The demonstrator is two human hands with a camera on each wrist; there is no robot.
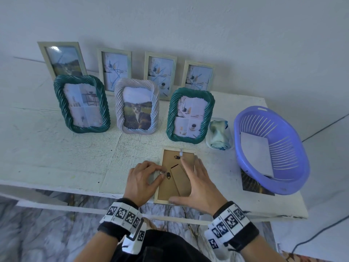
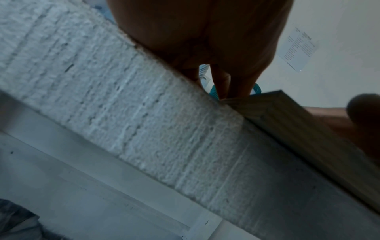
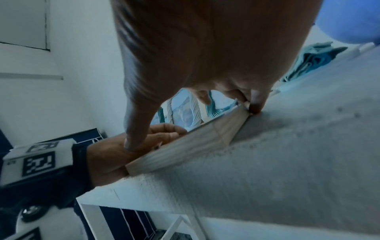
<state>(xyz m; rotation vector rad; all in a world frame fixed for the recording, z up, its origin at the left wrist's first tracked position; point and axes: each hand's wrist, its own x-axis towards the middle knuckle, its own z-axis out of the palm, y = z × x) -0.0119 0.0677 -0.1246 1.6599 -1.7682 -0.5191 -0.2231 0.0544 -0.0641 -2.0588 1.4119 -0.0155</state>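
A light wooden picture frame lies face down near the table's front edge, its brown backing board and folded stand leg facing up. Black turn clips sit on the backing. My left hand is at the frame's left edge, thumb and forefinger pinching a small metal tab there. With straight fingers, my right hand lies spread flat over the frame's right side, thumb on its near rail. The right wrist view shows the frame's rail under that hand, a fingertip at its corner.
Several framed pictures stand at the back, among them a green rope frame just beyond the work. A cloth in a white dish and a purple basket holding a grey sheet sit at right. A photo print lies under the basket.
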